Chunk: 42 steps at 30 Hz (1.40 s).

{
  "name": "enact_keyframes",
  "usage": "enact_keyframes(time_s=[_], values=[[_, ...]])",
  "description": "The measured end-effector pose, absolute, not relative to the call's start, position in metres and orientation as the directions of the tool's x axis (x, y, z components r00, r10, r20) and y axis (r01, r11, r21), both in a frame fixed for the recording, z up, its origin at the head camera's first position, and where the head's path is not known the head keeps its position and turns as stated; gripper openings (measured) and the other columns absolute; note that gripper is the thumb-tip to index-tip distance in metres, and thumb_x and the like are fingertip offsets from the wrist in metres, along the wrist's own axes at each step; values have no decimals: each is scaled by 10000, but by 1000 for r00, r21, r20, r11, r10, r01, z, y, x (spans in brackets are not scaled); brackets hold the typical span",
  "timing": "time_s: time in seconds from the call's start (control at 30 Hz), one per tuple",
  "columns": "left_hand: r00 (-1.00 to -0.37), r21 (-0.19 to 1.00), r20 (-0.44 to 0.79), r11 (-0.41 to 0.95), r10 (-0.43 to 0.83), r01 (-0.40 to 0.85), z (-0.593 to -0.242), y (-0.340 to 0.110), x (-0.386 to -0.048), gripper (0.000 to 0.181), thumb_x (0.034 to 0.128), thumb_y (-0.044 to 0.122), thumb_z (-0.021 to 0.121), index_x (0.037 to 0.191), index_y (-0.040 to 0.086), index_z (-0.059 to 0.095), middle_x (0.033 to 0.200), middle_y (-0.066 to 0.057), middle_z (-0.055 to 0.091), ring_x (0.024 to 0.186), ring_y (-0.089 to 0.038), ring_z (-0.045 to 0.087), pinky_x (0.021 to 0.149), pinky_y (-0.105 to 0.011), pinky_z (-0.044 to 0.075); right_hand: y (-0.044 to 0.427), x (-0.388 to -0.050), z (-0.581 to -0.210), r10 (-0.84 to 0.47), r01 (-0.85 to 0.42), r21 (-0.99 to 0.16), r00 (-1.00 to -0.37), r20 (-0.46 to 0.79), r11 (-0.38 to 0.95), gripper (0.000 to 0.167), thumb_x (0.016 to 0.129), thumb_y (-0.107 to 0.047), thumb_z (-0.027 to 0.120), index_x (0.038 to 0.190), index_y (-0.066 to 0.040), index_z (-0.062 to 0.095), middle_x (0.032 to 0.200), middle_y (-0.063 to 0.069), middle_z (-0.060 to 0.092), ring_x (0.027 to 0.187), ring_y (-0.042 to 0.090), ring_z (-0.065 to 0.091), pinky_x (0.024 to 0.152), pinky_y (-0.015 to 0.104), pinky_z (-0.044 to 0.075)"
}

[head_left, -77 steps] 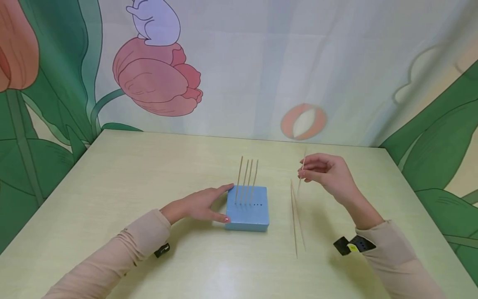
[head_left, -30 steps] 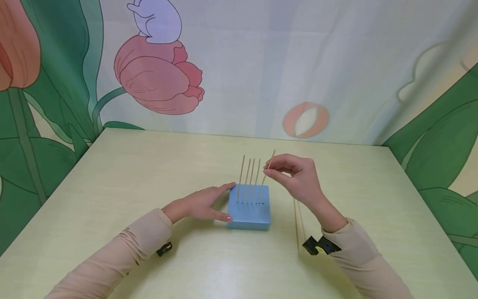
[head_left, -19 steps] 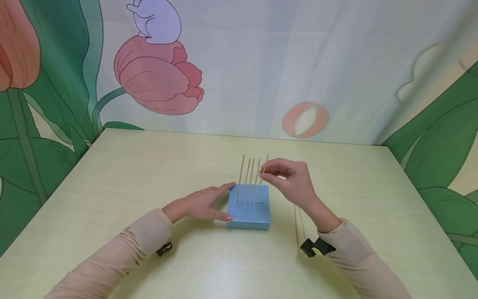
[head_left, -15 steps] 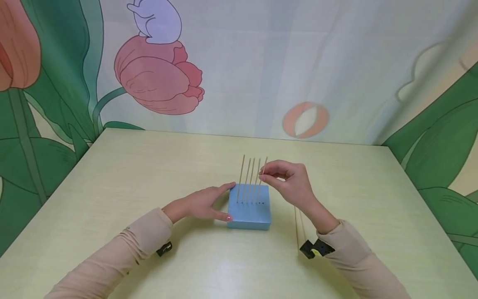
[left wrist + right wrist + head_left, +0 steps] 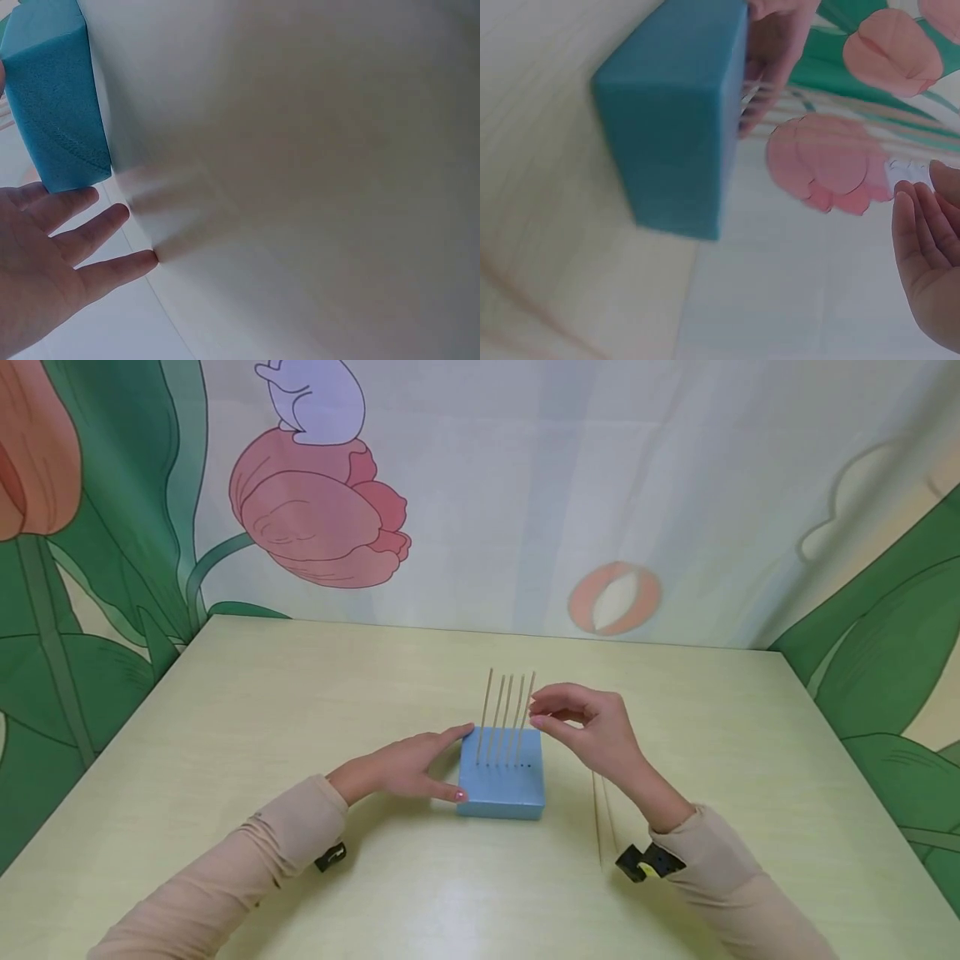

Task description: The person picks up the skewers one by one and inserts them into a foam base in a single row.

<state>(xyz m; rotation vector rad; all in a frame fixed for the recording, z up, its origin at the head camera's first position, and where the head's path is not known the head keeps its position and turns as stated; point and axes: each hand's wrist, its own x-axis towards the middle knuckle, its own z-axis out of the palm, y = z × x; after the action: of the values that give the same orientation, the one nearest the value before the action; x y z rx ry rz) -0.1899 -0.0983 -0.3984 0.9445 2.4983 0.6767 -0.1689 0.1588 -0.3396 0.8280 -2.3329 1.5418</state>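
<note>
A blue block sits mid-table with a row of several thin wooden skewers standing in its holes. Two dark holes show at the row's right end. My left hand spans the block's left side with straight, spread fingers, the thumb at the front corner and the index finger at the back one. Beside the rightmost skewer is my right hand, its fingertips just right of the stick. In the right wrist view, the right hand has nearly straight fingers, and the blurred skewers pass outside them.
Two more skewers lie on the pale table to the right of the block, partly under the right forearm. A printed curtain hangs behind the table's far edge.
My right hand carried a skewer from the right over to the block and set it upright in the row. Its fingers have since come off it slightly rightward. The left hand stayed put.
</note>
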Motion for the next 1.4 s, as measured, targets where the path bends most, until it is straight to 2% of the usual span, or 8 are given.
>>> enact_keyframes(time_s=[0.23, 0.43, 0.6, 0.7, 0.9, 1.07, 1.3, 1.4], values=[[-700, 560, -173, 654, 693, 509, -399, -98, -190, 957, 776, 495, 662, 1464, 88, 135, 1424, -107, 344, 1292, -262, 330, 1044, -393, 272, 189, -180, -353, -292, -372, -824, -919, 264, 426, 233, 795, -54, 692, 1015, 9, 647, 906, 137, 667, 787, 152, 636, 714, 220, 507], [-706, 563, -175, 658, 687, 500, -400, -96, -191, 970, 765, 509, 667, 1466, 106, 132, 1428, -84, 344, 1296, -242, 327, 1046, -385, 270, 212, -198, -370, -307, -297, -803, -940, 150, 517, 310, 791, -90, 706, 1074, 6, 624, 850, 105, 630, 764, 198, 599, 682, 233, 494], [-703, 563, -170, 654, 690, 506, -399, -96, -192, 971, 767, 505, 666, 1465, 95, 130, 1435, -87, 332, 1303, -240, 314, 1052, -382, 261, 228, -211, -385, -343, -266, -752, -937, 56, 603, 428, 756, -113, 742, 1136, 18, 594, 849, 102, 589, 777, 211, 558, 654, 260, 454], [-705, 558, -174, 659, 688, 505, -399, -97, -192, 969, 768, 505, 665, 1464, 94, 131, 1433, -89, 335, 1300, -243, 320, 1049, -384, 267, 236, -216, -393, -363, -245, -716, -932, -12, 653, 535, 733, -146, 765, 1199, 16, 556, 901, 130, 566, 809, 227, 531, 684, 286, 434], [-699, 559, -181, 657, 692, 506, -399, -98, -191, 968, 769, 504, 665, 1465, 95, 130, 1436, -87, 330, 1302, -242, 316, 1049, -388, 267, 250, -216, -401, -413, -257, -603, -901, -133, 755, 781, 700, -264, 793, 1326, 20, 421, 1015, 177, 477, 868, 278, 436, 738, 352, 375], [-694, 565, -171, 646, 700, 513, -398, -98, -191, 972, 770, 506, 663, 1462, 78, 132, 1439, -96, 322, 1307, -245, 305, 1053, -394, 259, 260, -218, -404, -412, -247, -546, -889, -202, 800, 941, 672, -354, 800, 1394, 0, 311, 1072, 204, 400, 906, 288, 374, 727, 352, 339], [-692, 564, -169, 645, 702, 516, -400, -99, -191, 970, 771, 507, 661, 1462, 78, 133, 1433, -100, 332, 1300, -252, 316, 1048, -400, 266, 266, -227, -406, -463, -292, -493, -844, -270, 820, 1054, 652, -380, 807, 1435, -14, 204, 1098, 209, 353, 978, 307, 343, 793, 409, 348], [-694, 567, -171, 646, 700, 512, -400, -99, -190, 972, 770, 509, 661, 1463, 82, 131, 1435, -100, 329, 1302, -253, 313, 1049, -401, 264, 265, -230, -404, -476, -301, -478, -826, -301, 825, 1065, 640, -371, 816, 1435, -13, 205, 1051, 176, 341, 949, 294, 319, 773, 379, 335]])
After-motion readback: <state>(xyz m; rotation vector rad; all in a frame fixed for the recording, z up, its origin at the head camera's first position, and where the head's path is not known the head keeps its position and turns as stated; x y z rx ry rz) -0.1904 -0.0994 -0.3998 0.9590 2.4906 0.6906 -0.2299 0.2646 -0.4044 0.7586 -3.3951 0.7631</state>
